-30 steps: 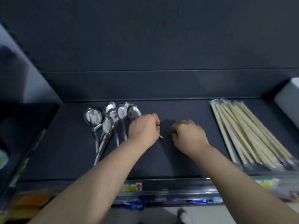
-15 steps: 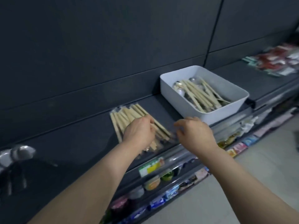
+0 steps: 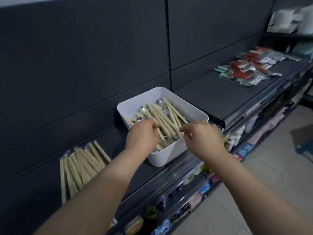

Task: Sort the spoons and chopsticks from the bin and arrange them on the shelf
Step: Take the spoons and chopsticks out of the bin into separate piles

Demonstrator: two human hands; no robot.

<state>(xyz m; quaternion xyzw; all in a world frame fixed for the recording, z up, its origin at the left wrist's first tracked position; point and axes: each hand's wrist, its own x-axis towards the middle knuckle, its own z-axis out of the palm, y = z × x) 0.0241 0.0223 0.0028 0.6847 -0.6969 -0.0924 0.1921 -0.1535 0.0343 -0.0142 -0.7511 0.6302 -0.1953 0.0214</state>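
Bin [image 3: 169, 154]: white, on the shelf [image 3: 37, 197], right of middle; part full.
Bin contents: loose chopsticks [image 3: 167, 119] heaped roughly near to far; spoons [image 3: 139, 119] half buried under them, bowls showing at the left and far sides.
Laid-out chopsticks [image 3: 81, 165]: wrapped, flat on the shelf, left of the bin and apart from it.
Left grip [image 3: 142, 134]: knuckles up, fingers curled down into the near-left of the bin; cannot tell whether anything is held.
Right grip [image 3: 201, 134]: over the near-right rim, thumb and forefinger drawn close; cannot tell whether pinching a stick.
Step in hand (judged): next pick from the bin.
Method advised: one kind per pick. Gather sticks parallel near their ends and lift along their length, clear of the rim. For a spoon, part the sticks first, then pinch the handle, not the bowl.
Risk: crossed sticks dragged out with the pick and dropped to the floor.
Other stock: red and green packets [image 3: 250, 68], far right.
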